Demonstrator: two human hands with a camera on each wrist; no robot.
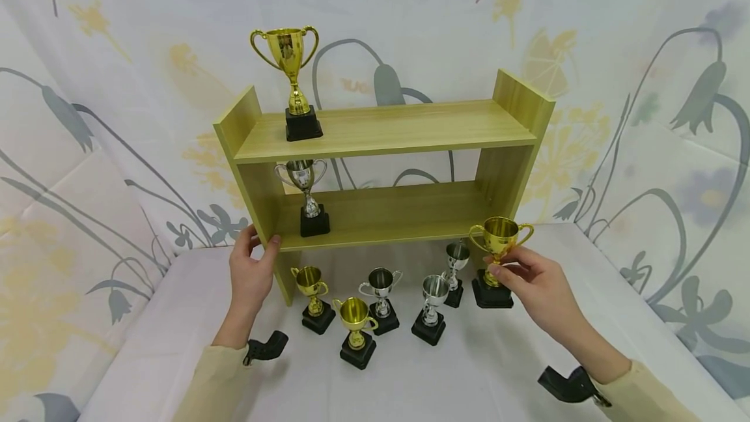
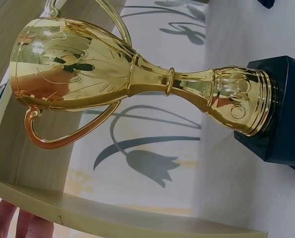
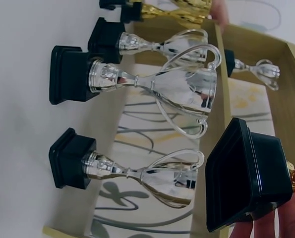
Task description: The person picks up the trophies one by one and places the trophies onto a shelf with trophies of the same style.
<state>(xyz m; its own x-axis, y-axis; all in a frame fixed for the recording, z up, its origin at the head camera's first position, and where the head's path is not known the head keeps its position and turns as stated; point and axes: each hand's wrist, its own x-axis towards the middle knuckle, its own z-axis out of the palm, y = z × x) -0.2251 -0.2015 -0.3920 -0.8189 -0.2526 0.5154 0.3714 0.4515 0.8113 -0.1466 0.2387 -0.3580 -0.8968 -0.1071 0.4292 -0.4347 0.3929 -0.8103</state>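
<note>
In the head view, a wooden shelf unit [image 1: 404,127] is set on a white-covered table [image 1: 469,379]; on its top board a large gold trophy [image 1: 290,64] is stood at the left, and in the compartment below a silver trophy [image 1: 308,195] is stood, also at the left. The unit's left panel is gripped by the left hand [image 1: 253,275], thumb at the front edge, fingers round the outer side; a held gold trophy [image 1: 497,238] is pinched at the stem between thumb and fingers of the right hand [image 1: 540,286], before the unit's right end. On the table, below and in front of the compartment, two small gold trophies [image 1: 354,314] are placed at the left and three silver trophies [image 1: 433,292] farther right; all their bowls are turned upward.

In the left wrist view, a gold trophy is seen sideways at close range; fingertips [image 2: 35,229] are shown against the panel.

In the right wrist view, the hollow underside of the held trophy's black base [image 3: 229,181] is exposed, raised off the table; three silver trophies are seen upright on the tabletop.
</note>
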